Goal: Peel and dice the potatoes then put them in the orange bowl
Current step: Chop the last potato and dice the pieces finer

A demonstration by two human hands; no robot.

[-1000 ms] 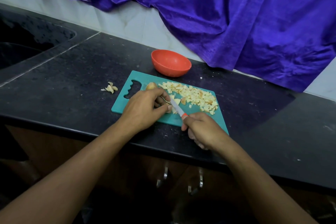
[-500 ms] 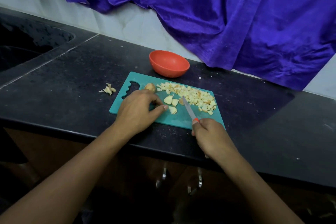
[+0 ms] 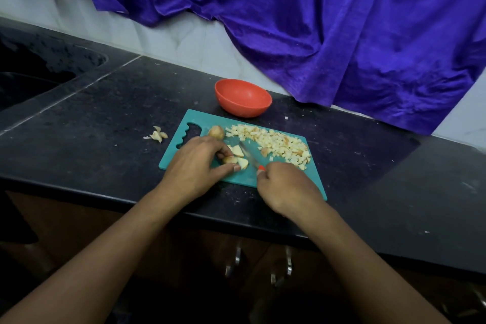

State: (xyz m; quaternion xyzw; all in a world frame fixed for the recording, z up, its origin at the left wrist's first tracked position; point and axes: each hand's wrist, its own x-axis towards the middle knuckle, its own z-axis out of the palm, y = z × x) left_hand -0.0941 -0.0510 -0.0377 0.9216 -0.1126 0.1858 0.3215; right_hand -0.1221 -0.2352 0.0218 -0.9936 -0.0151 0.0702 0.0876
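orange bowl (image 3: 244, 110): upright on the black counter (image 3: 105, 126), just behind the far edge of the teal cutting board (image 3: 205, 119); its inside shows plain orange. cutting board: carries a long pile of diced potato (image 3: 278, 142) along its far right side, one small whole potato (image 3: 216, 132) near the handle cut-out, and a few larger potato pieces (image 3: 238, 155) in the middle. left hand (image 3: 194, 166): fingers curled over the potato pieces, thumb laid along the nearest one. right hand (image 3: 286, 187): fist closed round the knife (image 3: 248, 155), blade angled across the board beside those pieces. peel scraps (image 3: 157, 135): on the counter just left of the board. edges: the board's near right corner lies close to the counter's front edge; sink (image 3: 26, 81) well apart at far left; open counter to the right, below the purple cloth (image 3: 342, 34).
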